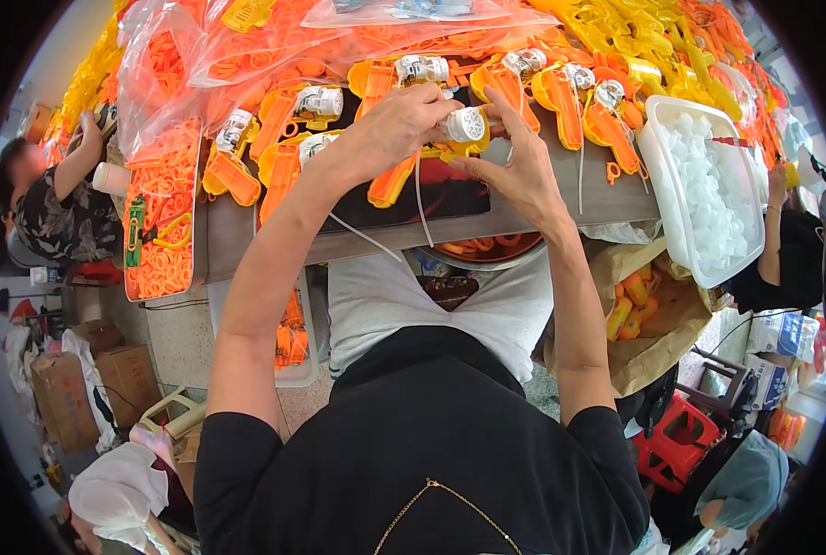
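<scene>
My left hand (396, 129) is closed around a white round plastic part (466, 125), whose end face has a ring of holes. My right hand (522, 171) is just right of it, thumb and fingers apart and curved around its side; whether a fingertip touches is unclear. Below my hands, an orange-and-yellow toy-gun-like half shell (394, 181) lies on a dark mat (450, 199), and a thin white tube (420, 199) hangs down. More orange-and-yellow shells (558, 102) with clear-and-white mechanisms (607, 93) lie in a row behind and beside my hands.
A tray (197, 250) of small orange rings stands left, with green-handled cutters (135, 222) on it. At right are a white bin (674, 217) of translucent caps and a paper bag (607, 305) of yellow-orange parts. Orange and yellow parts heap behind. Other people work at both sides.
</scene>
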The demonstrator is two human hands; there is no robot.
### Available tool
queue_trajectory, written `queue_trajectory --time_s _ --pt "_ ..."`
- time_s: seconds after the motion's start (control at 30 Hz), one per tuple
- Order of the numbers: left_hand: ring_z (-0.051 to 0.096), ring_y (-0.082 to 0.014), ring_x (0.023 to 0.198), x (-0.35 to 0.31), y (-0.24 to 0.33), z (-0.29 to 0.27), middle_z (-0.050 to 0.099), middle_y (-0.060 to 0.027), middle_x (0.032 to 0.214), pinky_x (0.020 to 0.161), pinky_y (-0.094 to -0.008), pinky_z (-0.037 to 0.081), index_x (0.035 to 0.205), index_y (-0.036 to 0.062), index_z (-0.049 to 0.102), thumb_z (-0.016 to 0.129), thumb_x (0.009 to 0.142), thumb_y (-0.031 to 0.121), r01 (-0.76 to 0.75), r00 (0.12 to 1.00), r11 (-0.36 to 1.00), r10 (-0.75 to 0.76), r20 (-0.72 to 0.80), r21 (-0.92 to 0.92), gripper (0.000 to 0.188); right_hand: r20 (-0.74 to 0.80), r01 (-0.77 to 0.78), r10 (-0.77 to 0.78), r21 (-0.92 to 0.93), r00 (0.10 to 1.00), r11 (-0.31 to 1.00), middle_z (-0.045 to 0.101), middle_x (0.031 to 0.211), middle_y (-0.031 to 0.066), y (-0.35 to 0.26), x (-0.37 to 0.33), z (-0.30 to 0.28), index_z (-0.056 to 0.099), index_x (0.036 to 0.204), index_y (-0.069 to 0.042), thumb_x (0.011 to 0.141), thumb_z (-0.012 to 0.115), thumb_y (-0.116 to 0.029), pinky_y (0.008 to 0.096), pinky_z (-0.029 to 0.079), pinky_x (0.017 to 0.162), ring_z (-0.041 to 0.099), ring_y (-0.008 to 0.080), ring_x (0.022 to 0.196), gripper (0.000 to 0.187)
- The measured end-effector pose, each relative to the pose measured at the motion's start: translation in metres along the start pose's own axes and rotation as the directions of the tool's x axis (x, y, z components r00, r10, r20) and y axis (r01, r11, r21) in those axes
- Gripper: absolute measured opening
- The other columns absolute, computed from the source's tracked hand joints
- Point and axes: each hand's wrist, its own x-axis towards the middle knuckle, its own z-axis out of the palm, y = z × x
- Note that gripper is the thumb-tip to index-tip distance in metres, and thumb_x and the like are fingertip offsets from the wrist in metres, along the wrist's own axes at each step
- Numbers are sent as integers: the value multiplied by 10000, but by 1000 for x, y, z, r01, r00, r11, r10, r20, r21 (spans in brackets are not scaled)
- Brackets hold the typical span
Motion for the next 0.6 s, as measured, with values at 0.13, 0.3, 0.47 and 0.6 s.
queue_trajectory --time_s 0.13,0.3,0.47,0.6 --pt "628 -328 987 -1 0 2 642 -146 1041 846 -416 506 1206 2 618 686 883 81 -24 997 999 27 -72 47 339 -5 -59 60 55 998 997 629 1270 140 -7 0 2 408 1503 -27 716 900 -183 365 503 963 630 212 1064 941" --pt "659 -331 934 -9 -11 4 683 -165 1004 835 -415 506 1184 -10 606 679 890 77 25 986 979 -58 -158 -205 315 -57 -37 41 69 998 997 646 1192 115 -7 5 13 399 1510 -24 725 904 -187 332 502 903 623 185 1015 947" --pt "677 -346 943 -2 0 -1 687 -177 1015 834 -392 524 1148 -7 616 702 875 83 42 997 999 -43 -68 -17 300 -120 -11 13 13 993 1000 653 1150 103 -1 4 15 428 1487 -18 719 908 -185 317 492 878 616 175 987 920" --pt "654 -335 947 -5 6 13 678 -163 966 839 -404 510 1064 12 657 712 842 81 28 980 996 -44 -193 -86 239 -63 -30 36 84 997 996 651 1149 103 -3 -4 5 456 1442 -4 722 897 -161 316 491 898 619 190 981 859"
